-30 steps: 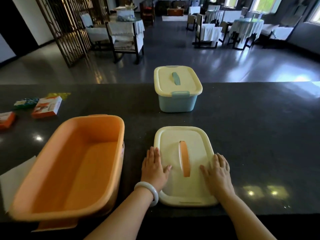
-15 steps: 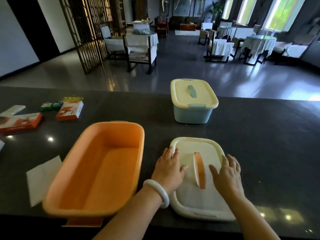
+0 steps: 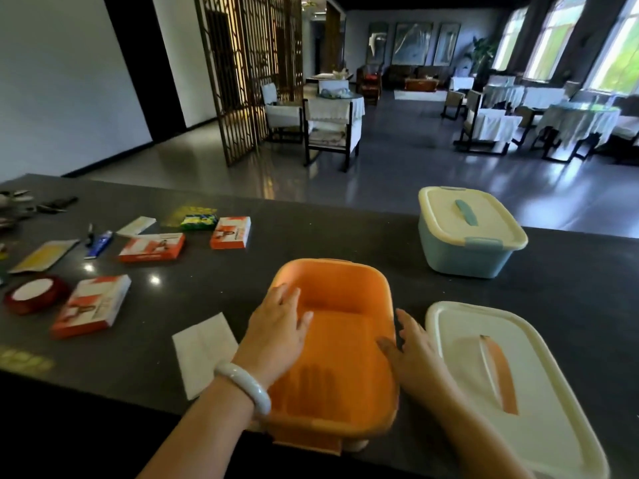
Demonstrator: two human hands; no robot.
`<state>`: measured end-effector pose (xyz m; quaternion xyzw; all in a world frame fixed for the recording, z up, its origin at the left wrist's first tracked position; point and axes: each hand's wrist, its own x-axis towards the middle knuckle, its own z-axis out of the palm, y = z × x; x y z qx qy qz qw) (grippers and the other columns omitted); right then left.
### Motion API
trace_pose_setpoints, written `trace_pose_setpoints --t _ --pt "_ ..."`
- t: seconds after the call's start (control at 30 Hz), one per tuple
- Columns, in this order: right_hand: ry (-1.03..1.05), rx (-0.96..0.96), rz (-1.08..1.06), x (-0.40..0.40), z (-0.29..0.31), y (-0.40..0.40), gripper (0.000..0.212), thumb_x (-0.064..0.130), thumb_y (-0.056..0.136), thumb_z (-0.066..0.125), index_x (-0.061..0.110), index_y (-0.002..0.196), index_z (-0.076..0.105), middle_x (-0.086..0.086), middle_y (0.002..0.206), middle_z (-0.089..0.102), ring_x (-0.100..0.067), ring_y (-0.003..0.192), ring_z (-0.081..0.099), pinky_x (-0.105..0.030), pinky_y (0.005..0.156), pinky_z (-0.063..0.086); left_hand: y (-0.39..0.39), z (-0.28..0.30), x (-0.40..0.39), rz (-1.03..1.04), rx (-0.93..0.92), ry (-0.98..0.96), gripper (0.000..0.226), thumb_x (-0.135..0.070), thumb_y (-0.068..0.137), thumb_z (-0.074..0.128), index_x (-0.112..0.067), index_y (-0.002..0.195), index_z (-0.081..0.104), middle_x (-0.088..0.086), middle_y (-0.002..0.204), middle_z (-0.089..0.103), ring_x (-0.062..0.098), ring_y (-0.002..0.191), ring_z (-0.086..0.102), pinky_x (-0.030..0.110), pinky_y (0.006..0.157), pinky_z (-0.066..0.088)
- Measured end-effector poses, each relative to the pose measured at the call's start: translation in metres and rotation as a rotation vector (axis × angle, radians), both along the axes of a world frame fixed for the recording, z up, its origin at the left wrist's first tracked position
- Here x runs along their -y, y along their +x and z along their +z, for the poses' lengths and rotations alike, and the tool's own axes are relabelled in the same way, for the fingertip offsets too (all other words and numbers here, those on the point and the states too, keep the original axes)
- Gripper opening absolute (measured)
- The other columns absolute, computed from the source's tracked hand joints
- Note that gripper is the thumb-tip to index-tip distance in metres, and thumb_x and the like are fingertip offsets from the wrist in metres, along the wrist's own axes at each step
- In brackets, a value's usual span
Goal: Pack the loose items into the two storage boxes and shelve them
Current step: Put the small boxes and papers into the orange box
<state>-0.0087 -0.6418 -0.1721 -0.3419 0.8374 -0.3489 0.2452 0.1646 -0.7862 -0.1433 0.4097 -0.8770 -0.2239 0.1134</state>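
An empty orange storage box stands open near the counter's front edge. My left hand lies over its left rim with fingers spread and the thumb inside. At the right rim is my right hand, fingers apart, thumb inside the wall. The box's cream lid with an orange handle lies flat to the right. A blue storage box with its lid on stands further back on the right. Loose items lie to the left: three orange-and-white cartons, a red ribbon roll, a blue tube.
A white paper sheet lies just left of the orange box. A yellow pouch, a green-yellow pack and small dark tools lie at the far left. Beyond the dark counter is a dining room with chairs and tables.
Both hands left the cream lid and moved left to the orange box's rims. The view swung left and up, so more loose items show.
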Motion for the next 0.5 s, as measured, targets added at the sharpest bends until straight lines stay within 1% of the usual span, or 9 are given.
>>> trace_pose_setpoints --t 0.07,0.13,0.17,0.23,0.27,0.37,0.4,0.43,0.5 --pt "-0.039 0.075 0.011 0.004 -0.006 0.013 0.064 0.039 0.097 0.049 0.034 0.149 0.013 -0.002 0.153 0.030 -0.023 0.133 0.040 -0.043 0.106 0.037 0.020 -0.013 0.018 0.034 -0.004 0.089 0.054 -0.044 0.100 0.035 -0.032 0.149 0.018 -0.006 0.151 0.028 0.008 0.120 0.047 0.029 0.092 0.046" --pt "-0.089 0.134 -0.052 0.009 -0.012 0.023 0.063 0.031 0.099 0.045 0.033 0.151 0.009 -0.004 0.155 0.024 -0.026 0.136 0.036 -0.045 0.111 0.034 0.032 -0.026 0.028 0.031 -0.006 0.193 0.053 -0.043 0.101 0.031 -0.038 0.149 0.010 -0.007 0.149 0.028 -0.001 0.094 0.049 0.016 0.069 0.042" --pt "-0.110 0.113 -0.086 0.012 -0.014 0.026 0.062 0.026 0.100 0.045 0.032 0.151 0.010 -0.005 0.155 0.025 -0.026 0.136 0.036 -0.044 0.111 0.033 0.035 -0.033 0.032 0.021 -0.017 0.228 0.054 -0.042 0.102 0.029 -0.041 0.150 0.003 -0.007 0.152 0.025 -0.002 0.093 0.049 0.014 0.065 0.039" --pt "-0.107 0.034 -0.109 0.019 -0.016 0.030 0.064 0.019 0.099 0.048 0.028 0.151 0.012 -0.006 0.151 0.032 -0.026 0.131 0.042 -0.040 0.104 0.038 0.039 -0.043 0.040 0.007 -0.065 0.261 0.057 -0.038 0.103 0.027 -0.047 0.148 -0.006 -0.009 0.157 0.016 0.005 0.112 0.050 0.018 0.074 0.044" --pt "-0.093 0.012 -0.114 0.023 -0.016 0.031 0.066 0.018 0.098 0.049 0.027 0.152 0.011 -0.007 0.149 0.035 -0.026 0.128 0.045 -0.039 0.100 0.040 0.039 -0.046 0.043 0.012 -0.098 0.278 0.057 -0.036 0.103 0.027 -0.048 0.148 -0.006 -0.009 0.158 0.014 0.007 0.119 0.047 0.021 0.080 0.045" --pt "-0.076 -0.021 -0.142 0.035 -0.014 0.028 0.068 0.020 0.097 0.051 0.026 0.151 0.011 -0.009 0.144 0.041 -0.025 0.121 0.049 -0.034 0.089 0.041 0.036 -0.046 0.055 0.037 -0.180 0.297 0.056 -0.030 0.104 0.030 -0.045 0.150 0.000 -0.009 0.159 0.015 0.000 0.110 0.040 0.015 0.072 0.040" --pt "-0.077 -0.023 -0.146 0.040 -0.013 0.026 0.069 0.020 0.097 0.052 0.027 0.151 0.011 -0.009 0.143 0.042 -0.025 0.120 0.049 -0.034 0.088 0.041 0.033 -0.045 0.059 0.041 -0.197 0.293 0.056 -0.029 0.104 0.030 -0.043 0.150 0.002 -0.008 0.159 0.016 0.001 0.116 0.041 0.019 0.078 0.043" --pt "-0.080 -0.022 -0.149 0.044 -0.011 0.025 0.069 0.020 0.096 0.053 0.027 0.151 0.011 -0.010 0.142 0.043 -0.025 0.119 0.050 -0.034 0.087 0.042 0.030 -0.044 0.063 0.044 -0.204 0.291 0.056 -0.028 0.104 0.031 -0.042 0.151 0.004 -0.008 0.159 0.017 0.007 0.126 0.041 0.027 0.089 0.046" --pt "-0.087 -0.017 -0.161 0.052 -0.009 0.022 0.071 0.020 0.095 0.055 0.027 0.151 0.011 -0.011 0.141 0.044 -0.026 0.117 0.050 -0.035 0.085 0.041 0.023 -0.042 0.071 0.046 -0.201 0.304 0.056 -0.027 0.104 0.031 -0.042 0.151 0.005 -0.007 0.159 0.018 0.018 0.138 0.035 0.040 0.102 0.041"
